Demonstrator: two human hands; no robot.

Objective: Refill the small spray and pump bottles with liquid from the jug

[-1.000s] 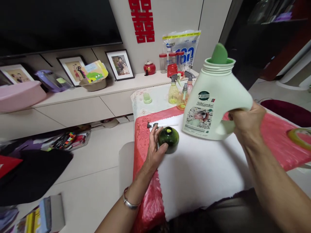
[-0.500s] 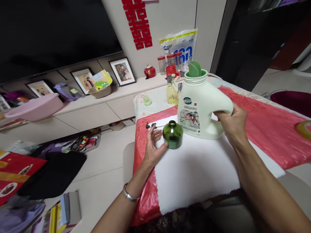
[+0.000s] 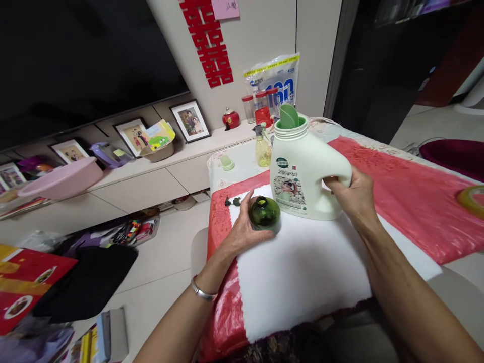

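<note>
A squat dark green bottle [image 3: 264, 214], its neck uncapped, stands on a white cloth [image 3: 302, 267]. Wrapped around its left and near side is my left hand [image 3: 245, 227], thumb across the front. My right hand [image 3: 351, 194] grips the handle of a large pale green detergent jug [image 3: 298, 176], upright on the cloth to the right of the bottle. The jug has no cap on, and a green spout [image 3: 289, 116] rises from its mouth. Behind my left fingers lies a pump head [image 3: 233, 201], partly hidden.
Beyond the jug are a yellowish spray bottle [image 3: 262, 147] and a light green cap [image 3: 227, 162]. Red plastic sheeting [image 3: 408, 196] covers parts of the table, with a tape roll [image 3: 471, 201] at the right. Picture frames and a pink basin [image 3: 62, 177] stand on the cabinet.
My left hand has closed around the green bottle, with the thumb now across its front. My right hand stays on the jug's handle. The view has shifted slightly.
</note>
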